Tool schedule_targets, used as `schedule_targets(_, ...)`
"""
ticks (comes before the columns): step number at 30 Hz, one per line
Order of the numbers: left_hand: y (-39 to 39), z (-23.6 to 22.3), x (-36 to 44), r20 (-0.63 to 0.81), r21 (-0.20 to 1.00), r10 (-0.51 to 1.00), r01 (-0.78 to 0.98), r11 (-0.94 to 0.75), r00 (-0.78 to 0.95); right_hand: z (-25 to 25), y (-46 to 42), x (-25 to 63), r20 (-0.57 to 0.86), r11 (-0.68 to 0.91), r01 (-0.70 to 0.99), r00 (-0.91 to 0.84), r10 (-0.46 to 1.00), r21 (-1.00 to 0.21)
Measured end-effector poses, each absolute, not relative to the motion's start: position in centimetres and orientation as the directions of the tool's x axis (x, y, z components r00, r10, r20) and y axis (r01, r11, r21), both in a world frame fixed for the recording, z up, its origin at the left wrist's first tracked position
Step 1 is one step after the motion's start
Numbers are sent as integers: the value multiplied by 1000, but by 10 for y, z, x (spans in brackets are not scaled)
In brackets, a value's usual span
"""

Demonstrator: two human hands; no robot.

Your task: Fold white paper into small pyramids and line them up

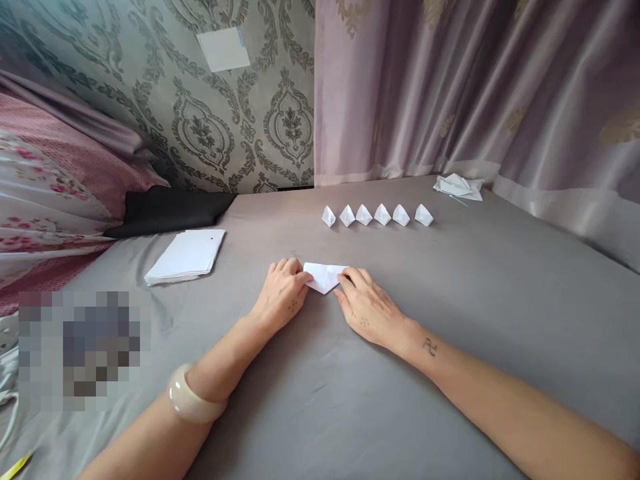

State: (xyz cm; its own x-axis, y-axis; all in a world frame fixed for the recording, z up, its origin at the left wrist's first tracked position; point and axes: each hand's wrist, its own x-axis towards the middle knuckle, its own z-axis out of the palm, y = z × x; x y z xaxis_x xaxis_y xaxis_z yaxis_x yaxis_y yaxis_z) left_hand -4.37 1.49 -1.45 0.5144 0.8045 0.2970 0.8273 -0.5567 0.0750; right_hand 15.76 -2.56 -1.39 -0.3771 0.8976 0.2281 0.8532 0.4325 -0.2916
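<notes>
A small folded sheet of white paper [324,277] lies low over the grey cloth between my hands, its lower edge coming to a point. My left hand [285,290] pinches the paper's left end, thumb on top. At the opposite end, my right hand [367,303] has its fingertips on the paper, the thumb resting lower near the cloth. Beyond them stands a row of several folded white paper shapes [383,214], each with a pointed top. A stack of white paper sheets [187,257] sits to the left of my left hand.
More folded white paper [459,187] is piled at the back right near the curtain [400,93]. Black fabric [173,210] lies at the back left. A pixelated patch [83,350] hides part of the left side. White cables [7,373] and a yellow object [17,465] are at the left edge.
</notes>
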Motion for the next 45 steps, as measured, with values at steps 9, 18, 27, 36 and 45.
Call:
schedule_targets(9,-20,-6,-19,157,-162,655,673,-721,739,-20,-7,170,261,543,731,-476,840,-413)
schedule_targets(18,-21,-6,-23,139,14,696,702,-712,704,-15,1,181,269,618,617,-568,778,-486)
schedule_targets(27,-15,-2,-24,150,177,729,707,-685,668,1,-17,194,170,702,627,-693,701,-338)
schedule_targets(36,-3,-4,-24,112,453,859,744,-491,499,2,-18,202,199,699,574,-694,692,-426)
schedule_targets(45,5,2,-18,-59,583,932,770,-258,357,0,-17,204,174,688,577,-697,696,-441)
